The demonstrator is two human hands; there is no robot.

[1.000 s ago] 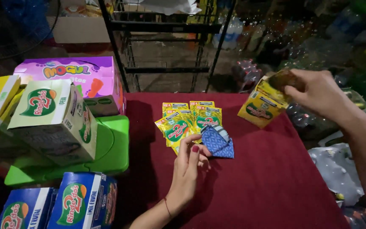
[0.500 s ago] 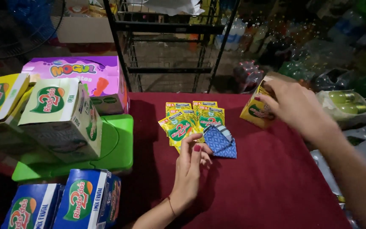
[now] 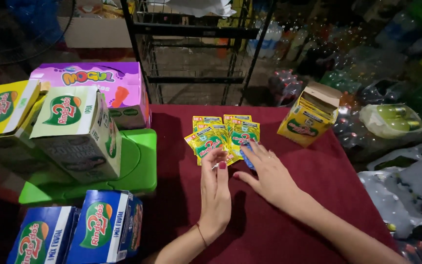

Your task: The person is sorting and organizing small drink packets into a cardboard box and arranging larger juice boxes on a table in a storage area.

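while both hands lie flat and spread, yellow sachets (image 3: 221,137) stand upright, long axes pointing away.

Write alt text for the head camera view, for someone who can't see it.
Two bare hands rest on a dark red tablecloth: the left hand beside a fan of yellow-green sachets, the right hand covering small blue packets. An open yellow carton stands behind; printed boxes are stacked left.
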